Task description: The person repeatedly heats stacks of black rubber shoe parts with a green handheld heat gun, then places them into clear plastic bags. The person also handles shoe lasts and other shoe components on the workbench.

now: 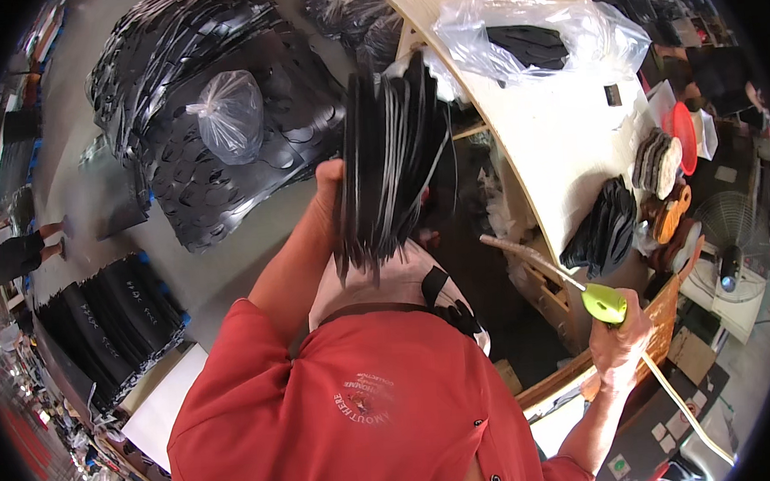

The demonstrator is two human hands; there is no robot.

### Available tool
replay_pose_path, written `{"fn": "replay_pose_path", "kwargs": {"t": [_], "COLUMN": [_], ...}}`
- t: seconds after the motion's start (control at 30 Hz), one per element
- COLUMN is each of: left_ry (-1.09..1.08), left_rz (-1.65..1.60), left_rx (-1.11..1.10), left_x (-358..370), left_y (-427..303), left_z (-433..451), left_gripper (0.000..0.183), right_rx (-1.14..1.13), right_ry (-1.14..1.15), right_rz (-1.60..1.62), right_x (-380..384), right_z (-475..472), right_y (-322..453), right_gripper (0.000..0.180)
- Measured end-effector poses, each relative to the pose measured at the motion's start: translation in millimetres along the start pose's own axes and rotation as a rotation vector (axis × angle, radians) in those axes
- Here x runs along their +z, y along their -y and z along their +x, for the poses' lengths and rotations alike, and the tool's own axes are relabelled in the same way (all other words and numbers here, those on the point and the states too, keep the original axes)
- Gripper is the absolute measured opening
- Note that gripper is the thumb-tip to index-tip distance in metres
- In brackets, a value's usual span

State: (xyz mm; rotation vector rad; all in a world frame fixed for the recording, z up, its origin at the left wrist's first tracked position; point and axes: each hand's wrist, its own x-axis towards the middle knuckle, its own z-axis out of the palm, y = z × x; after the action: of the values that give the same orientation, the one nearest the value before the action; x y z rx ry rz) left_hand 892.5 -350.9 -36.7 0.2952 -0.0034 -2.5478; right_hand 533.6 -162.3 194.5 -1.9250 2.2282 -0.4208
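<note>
My left hand (330, 181) grips one side of a thick bundle of thin black cut sheets (387, 167), held upright in front of my body. The sheets fan apart slightly, and their edges are blurred. Most of my left fingers are hidden behind the bundle. At the right, my right hand (619, 342) is closed around a lime-green air blow gun (604, 303). Its long thin nozzle (531, 258) points towards the lower part of the bundle, apart from it. From below that hand a pale hose (686, 414) runs down to the right.
A pale tabletop (551, 144) bears a transparent plastic bag (583, 23) around black pieces and a black stack (602, 227). Beyond are a red basin (683, 137) and a fan (729, 246). Punched black sheets (203, 192) lie to the left. Another person (19, 253) is far left.
</note>
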Motion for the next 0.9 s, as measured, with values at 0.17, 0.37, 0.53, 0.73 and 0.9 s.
{"fn": "replay_pose_path", "kwargs": {"t": [0.17, 0.37, 0.53, 0.73, 0.9], "left_ry": [0.080, 0.282, 0.066, -0.030, -0.071], "left_rz": [0.045, -0.135, 0.055, 0.056, 0.073], "left_rx": [0.118, 0.126, 0.169, 0.189, 0.211], "left_x": [9.7, -2.9, -16.7, -20.5, -16.7], "left_y": [-14.7, -17.2, -19.8, -14.4, -12.6], "left_z": [18.4, 25.3, 23.9, 26.0, 29.0], "left_gripper": [0.092, 0.082, 0.069, 0.076, 0.077], "right_rx": [-0.043, 0.001, 0.021, 0.117, 0.121], "right_ry": [-0.055, -0.062, -0.068, -0.044, -0.010], "right_rz": [0.004, -0.041, -0.103, -0.139, -0.142], "right_x": [8.5, 14.7, 17.2, 17.8, 17.8], "right_z": [-1.9, 1.5, 3.8, 5.5, 2.6], "right_y": [12.2, 18.3, 13.7, 11.8, 14.6], "right_gripper": [0.024, 0.025, 0.026, 0.025, 0.026]}}
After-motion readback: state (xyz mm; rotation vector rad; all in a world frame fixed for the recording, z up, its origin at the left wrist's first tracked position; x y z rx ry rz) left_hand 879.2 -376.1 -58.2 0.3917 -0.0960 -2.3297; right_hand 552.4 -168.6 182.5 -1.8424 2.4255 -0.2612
